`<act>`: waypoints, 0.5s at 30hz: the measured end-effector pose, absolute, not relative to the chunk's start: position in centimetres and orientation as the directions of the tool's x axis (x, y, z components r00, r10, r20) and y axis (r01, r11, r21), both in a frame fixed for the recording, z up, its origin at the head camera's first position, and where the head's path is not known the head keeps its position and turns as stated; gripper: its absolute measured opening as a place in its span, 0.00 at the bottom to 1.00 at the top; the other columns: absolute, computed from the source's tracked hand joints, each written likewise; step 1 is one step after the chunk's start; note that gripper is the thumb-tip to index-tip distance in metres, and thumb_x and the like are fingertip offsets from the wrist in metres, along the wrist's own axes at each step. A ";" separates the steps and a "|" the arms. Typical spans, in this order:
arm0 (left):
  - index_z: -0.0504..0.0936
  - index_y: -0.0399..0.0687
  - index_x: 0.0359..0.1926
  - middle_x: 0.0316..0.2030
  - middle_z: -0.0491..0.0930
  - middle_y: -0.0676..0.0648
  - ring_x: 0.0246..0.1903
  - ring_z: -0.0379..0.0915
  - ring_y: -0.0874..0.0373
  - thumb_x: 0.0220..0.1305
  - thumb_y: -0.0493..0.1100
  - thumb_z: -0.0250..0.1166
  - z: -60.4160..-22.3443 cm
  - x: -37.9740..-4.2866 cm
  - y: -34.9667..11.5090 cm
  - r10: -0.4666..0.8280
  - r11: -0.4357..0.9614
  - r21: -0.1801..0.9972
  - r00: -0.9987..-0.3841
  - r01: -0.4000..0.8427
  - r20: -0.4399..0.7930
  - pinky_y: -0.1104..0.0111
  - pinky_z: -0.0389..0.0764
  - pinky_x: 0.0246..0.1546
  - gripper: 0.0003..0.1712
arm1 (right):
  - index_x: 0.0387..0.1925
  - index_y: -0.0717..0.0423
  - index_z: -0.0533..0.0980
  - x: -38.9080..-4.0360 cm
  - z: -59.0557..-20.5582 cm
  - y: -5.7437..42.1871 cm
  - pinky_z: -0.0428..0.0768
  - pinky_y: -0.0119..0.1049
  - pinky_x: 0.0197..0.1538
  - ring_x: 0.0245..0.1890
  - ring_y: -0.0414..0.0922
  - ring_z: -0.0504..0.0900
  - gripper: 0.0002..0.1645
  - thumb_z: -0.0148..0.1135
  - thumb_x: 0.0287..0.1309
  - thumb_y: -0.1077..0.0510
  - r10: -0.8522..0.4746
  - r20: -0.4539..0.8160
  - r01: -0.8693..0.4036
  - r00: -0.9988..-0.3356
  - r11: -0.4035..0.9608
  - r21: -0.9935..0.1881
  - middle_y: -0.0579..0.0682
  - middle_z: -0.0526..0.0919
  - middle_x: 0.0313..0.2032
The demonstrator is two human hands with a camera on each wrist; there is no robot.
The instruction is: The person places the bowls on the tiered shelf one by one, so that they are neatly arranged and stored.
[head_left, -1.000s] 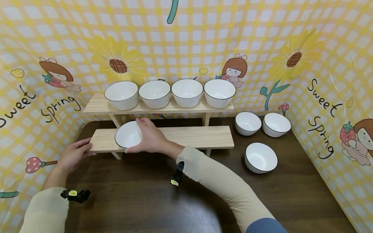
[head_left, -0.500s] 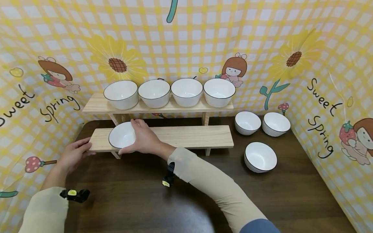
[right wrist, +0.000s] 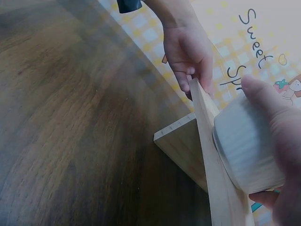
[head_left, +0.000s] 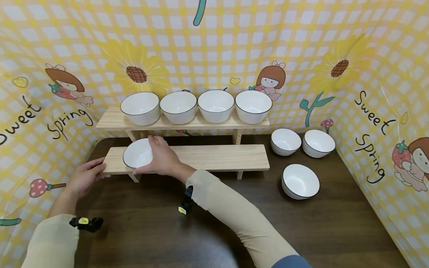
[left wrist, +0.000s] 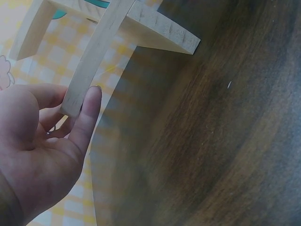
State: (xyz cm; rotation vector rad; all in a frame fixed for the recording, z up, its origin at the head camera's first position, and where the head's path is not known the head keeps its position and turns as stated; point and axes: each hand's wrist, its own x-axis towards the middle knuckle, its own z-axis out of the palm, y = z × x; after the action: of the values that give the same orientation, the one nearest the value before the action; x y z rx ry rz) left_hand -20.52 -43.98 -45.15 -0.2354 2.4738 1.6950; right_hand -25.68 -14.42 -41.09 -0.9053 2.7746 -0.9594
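Note:
In the head view my right hand (head_left: pixel 163 156) grips a white bowl (head_left: pixel 136 152) with a dark rim, its thumb at the near side and its fingers at the far side. The bowl stands upright toward the left end of the lower board (head_left: pixel 221 157) of a two-tier wooden rack. My left hand (head_left: pixel 88 176) pinches the left end of that board; the left wrist view shows the board's end (left wrist: pixel 87 70) between thumb and fingers. From the right wrist, the bowl's pale side (right wrist: pixel 247 141) appears close against the board, partly covered by my hand.
Several white bowls (head_left: pixel 216 106) line the upper board (head_left: pixel 110 119), just behind and above. To the right, three smaller bowls (head_left: pixel 299 181) stand on the dark wooden table (head_left: pixel 214 230). Checked yellow cloth (head_left: pixel 201 48) encloses the back and sides.
My right hand and the bowl have moved left along the lower board, with a smaller shift in the last half second. My left hand keeps its place on the board's end.

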 end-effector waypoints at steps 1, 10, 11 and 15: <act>0.48 0.23 0.76 0.45 0.75 0.62 0.38 0.82 0.69 0.81 0.48 0.51 -45.2 -20.6 -44.0 -0.050 0.349 0.915 -0.979 -0.202 -0.197 0.75 0.85 0.44 0.39 | 0.81 0.55 0.50 -25.7 -41.1 -14.5 0.73 0.25 0.62 0.71 0.41 0.63 0.77 0.79 0.39 0.26 -0.551 0.120 -0.508 -0.826 0.635 -0.582 0.50 0.56 0.76; 0.47 0.23 0.76 0.42 0.73 0.68 0.37 0.82 0.69 0.82 0.45 0.49 -44.9 -20.6 -43.9 -0.042 0.345 0.916 -0.978 -0.206 -0.204 0.76 0.84 0.42 0.37 | 0.81 0.53 0.48 -25.9 -41.0 -15.7 0.74 0.25 0.61 0.71 0.41 0.63 0.78 0.77 0.39 0.25 -0.539 0.089 -0.488 -0.838 0.666 -0.564 0.49 0.56 0.76; 0.47 0.22 0.76 0.41 0.73 0.69 0.36 0.82 0.69 0.82 0.44 0.49 -44.9 -20.6 -44.0 -0.040 0.339 0.918 -0.978 -0.204 -0.203 0.76 0.84 0.42 0.37 | 0.81 0.53 0.48 -25.8 -40.9 -15.8 0.74 0.25 0.61 0.71 0.41 0.63 0.78 0.77 0.39 0.25 -0.536 0.085 -0.485 -0.840 0.671 -0.561 0.49 0.56 0.76; 0.46 0.21 0.76 0.40 0.74 0.72 0.36 0.82 0.69 0.82 0.43 0.49 -45.0 -20.7 -44.0 -0.023 0.329 0.924 -0.980 -0.193 -0.197 0.76 0.85 0.42 0.37 | 0.81 0.53 0.49 -25.8 -40.7 -16.3 0.74 0.24 0.60 0.71 0.41 0.63 0.76 0.77 0.40 0.25 -0.527 0.081 -0.479 -0.846 0.684 -0.549 0.48 0.56 0.75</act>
State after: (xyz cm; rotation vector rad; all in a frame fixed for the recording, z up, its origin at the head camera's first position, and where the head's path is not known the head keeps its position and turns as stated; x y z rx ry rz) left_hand -20.69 -44.05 -45.02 -0.2000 2.4363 1.7277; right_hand -25.76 -16.30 -40.67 -0.8402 2.8062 -0.8790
